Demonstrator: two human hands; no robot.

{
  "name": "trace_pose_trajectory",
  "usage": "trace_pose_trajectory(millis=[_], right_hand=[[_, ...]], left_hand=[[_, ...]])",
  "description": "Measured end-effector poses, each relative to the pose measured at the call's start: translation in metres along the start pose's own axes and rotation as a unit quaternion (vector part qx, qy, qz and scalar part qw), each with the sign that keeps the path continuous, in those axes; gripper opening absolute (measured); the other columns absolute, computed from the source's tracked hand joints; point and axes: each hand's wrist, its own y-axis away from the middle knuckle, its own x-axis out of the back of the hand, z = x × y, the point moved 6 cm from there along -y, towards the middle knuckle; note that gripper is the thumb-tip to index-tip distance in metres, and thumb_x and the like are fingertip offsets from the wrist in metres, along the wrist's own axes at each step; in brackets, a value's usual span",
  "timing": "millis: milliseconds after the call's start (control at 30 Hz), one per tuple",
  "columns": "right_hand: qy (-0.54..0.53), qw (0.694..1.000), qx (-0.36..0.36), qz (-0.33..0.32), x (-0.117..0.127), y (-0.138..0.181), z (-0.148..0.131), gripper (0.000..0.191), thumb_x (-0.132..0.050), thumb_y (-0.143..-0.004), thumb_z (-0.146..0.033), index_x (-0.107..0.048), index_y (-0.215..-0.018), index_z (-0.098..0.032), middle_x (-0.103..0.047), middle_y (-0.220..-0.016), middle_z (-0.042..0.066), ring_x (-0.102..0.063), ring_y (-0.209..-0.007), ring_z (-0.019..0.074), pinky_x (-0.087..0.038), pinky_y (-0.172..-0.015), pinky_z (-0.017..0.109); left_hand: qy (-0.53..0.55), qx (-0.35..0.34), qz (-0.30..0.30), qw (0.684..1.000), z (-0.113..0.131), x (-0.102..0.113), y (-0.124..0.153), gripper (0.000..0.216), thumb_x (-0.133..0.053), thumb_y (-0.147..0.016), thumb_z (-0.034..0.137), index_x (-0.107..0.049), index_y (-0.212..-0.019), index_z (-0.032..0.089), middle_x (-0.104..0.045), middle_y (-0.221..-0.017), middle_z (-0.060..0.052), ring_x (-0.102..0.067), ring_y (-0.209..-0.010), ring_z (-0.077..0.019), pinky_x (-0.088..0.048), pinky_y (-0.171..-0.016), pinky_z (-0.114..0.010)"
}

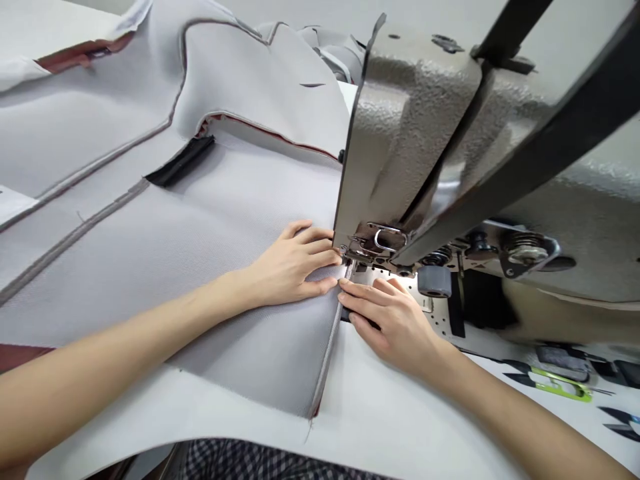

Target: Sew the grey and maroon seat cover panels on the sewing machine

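Note:
A large light-grey padded fabric piece (240, 207) lies under the head of a sewing machine (395, 133). My left hand (295, 263) rests on it palm down, fingers spread, fingertips close to the needle area. My right hand (390, 320) lies to the right of the piece's piped edge (327, 353). Its fingers are stretched out, with the tips touching that edge just in front of the presser foot (349, 262). The machine head hides the needle and the edge beyond it. A black strip (183, 162) crosses the fabric beyond my left hand.
A perforated metal plate (435, 323) sits right of the needle area. Green-handled thread snips (560, 385) and another dark cutting tool (623, 421) lie on the white table (390, 413) at right. More grey fabric (333, 50) is heaped behind. A black bar (530, 147) slants across the machine.

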Motion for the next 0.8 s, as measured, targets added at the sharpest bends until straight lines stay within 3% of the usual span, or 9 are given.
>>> trace_pose_trajectory(millis=[100, 233, 467, 800], right_hand=[[0.007, 1.000, -0.014, 0.001, -0.001, -0.002, 0.003, 0.029, -0.051, -0.098, -0.019, -0.072, -0.117, -0.021, -0.066, -0.135, 0.001, -0.068, -0.107, 0.0205, -0.049, -0.102, 0.042], [0.004, 1.000, -0.021, 0.002, -0.004, -0.001, 0.005, 0.031, -0.051, -0.098, -0.021, -0.070, -0.122, -0.019, -0.065, -0.137, 0.005, -0.068, -0.112, 0.0218, -0.052, -0.104, 0.044], [-0.029, 0.999, -0.002, 0.027, -0.005, 0.003, -0.004, 0.030, -0.049, -0.100, -0.019, -0.069, -0.122, -0.018, -0.068, -0.132, 0.004, -0.068, -0.116, 0.0171, -0.055, -0.100, 0.033], [-0.048, 0.996, 0.075, 0.027, 0.003, 0.004, -0.013, 0.031, -0.055, -0.095, -0.011, -0.069, -0.122, -0.020, -0.069, -0.129, 0.010, -0.074, -0.099, 0.0197, -0.057, -0.074, 0.032]], left_hand=[[0.003, 0.004, -0.004, 1.000, -0.005, 0.000, -0.005, 0.030, -0.049, -0.097, 0.040, -0.067, -0.110, 0.021, -0.073, -0.112, -0.005, -0.055, -0.124, -0.0253, -0.024, -0.116, -0.045], [0.004, 0.029, -0.021, 0.999, -0.010, -0.001, -0.013, 0.025, -0.052, -0.095, 0.036, -0.068, -0.108, 0.022, -0.072, -0.116, -0.004, -0.057, -0.122, -0.0251, -0.024, -0.116, -0.045], [0.004, 0.048, -0.042, 0.998, -0.021, -0.003, -0.023, 0.026, -0.054, -0.093, 0.034, -0.066, -0.110, 0.017, -0.069, -0.119, -0.010, -0.055, -0.125, -0.0276, -0.023, -0.116, -0.048], [0.039, 0.058, 0.010, 0.998, -0.042, -0.008, -0.032, 0.024, -0.051, -0.092, 0.027, -0.063, -0.111, 0.018, -0.065, -0.132, -0.008, -0.045, -0.139, -0.0240, -0.019, -0.115, -0.048]])
